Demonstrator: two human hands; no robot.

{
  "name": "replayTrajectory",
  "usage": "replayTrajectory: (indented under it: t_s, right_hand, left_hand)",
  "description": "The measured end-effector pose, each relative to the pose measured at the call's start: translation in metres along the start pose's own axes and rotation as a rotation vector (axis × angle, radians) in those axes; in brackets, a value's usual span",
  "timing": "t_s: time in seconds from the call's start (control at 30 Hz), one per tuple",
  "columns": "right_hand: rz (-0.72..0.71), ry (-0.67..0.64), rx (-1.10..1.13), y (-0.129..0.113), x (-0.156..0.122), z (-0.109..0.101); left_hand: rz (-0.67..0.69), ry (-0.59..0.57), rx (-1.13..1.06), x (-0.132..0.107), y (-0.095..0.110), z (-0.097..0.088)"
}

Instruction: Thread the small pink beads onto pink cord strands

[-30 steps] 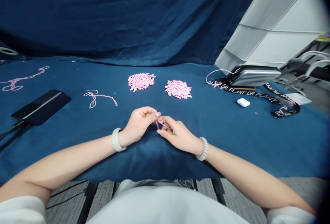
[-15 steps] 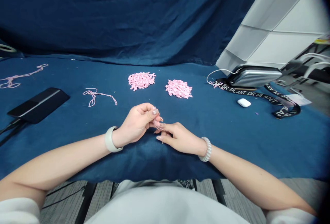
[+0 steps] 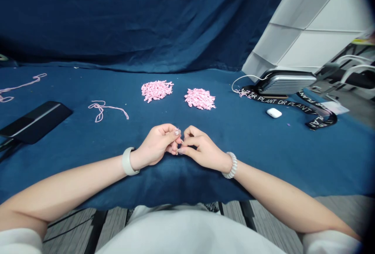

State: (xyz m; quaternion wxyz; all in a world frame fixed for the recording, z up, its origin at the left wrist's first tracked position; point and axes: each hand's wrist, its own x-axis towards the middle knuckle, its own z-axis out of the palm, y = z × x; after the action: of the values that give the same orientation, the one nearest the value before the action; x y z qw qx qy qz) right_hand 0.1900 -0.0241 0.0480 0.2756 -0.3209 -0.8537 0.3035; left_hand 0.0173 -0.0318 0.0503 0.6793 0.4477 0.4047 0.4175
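Note:
Close together above the front of the cloth, my left hand [image 3: 155,144] and my right hand [image 3: 205,150] meet at the fingertips. Thumb and fingers of the left are pinched. The right thumb and forefinger press together at the same spot. A strand of pink yarn lies between them, mostly hidden by the fingers. Beyond the hands sit two piles of small pink knotted-looking pieces, a left pile [image 3: 157,91] and a right pile [image 3: 200,98]. Loose pink yarn [image 3: 100,110] lies on the cloth to the left.
At left is a flat black device [image 3: 36,121] with cables; more pink yarn [image 3: 25,85] lies behind it. On the right are a ribbed grey case [image 3: 288,84], a black lettered lanyard [image 3: 281,102] and a white earbud case [image 3: 274,112]. A blue curtain [image 3: 131,20] hangs behind.
The right fingers have curled from stretched out into a pinch against the left fingertips. The strand that showed between the hands is now mostly covered. The view has shifted slightly.

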Motion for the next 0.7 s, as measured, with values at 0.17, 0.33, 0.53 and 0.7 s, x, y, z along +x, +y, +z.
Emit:
replayTrajectory:
  t_s: [0.17,0.33,0.53,0.7]
  right_hand:
    - [0.048,0.067,-0.015,0.006,0.002,-0.001]
    - [0.073,0.071,0.016,0.018,0.005,-0.001]
    - [0.130,0.080,0.204,0.021,0.008,-0.005]
    - [0.157,0.075,0.495,0.018,0.008,0.000]
  left_hand:
    - [-0.072,0.035,-0.024,0.004,-0.002,0.000]
    - [-0.078,0.051,0.009,0.006,-0.010,-0.001]
    - [-0.089,-0.009,0.101,0.006,-0.013,-0.003]
    - [-0.118,-0.045,0.163,0.006,-0.012,-0.003]
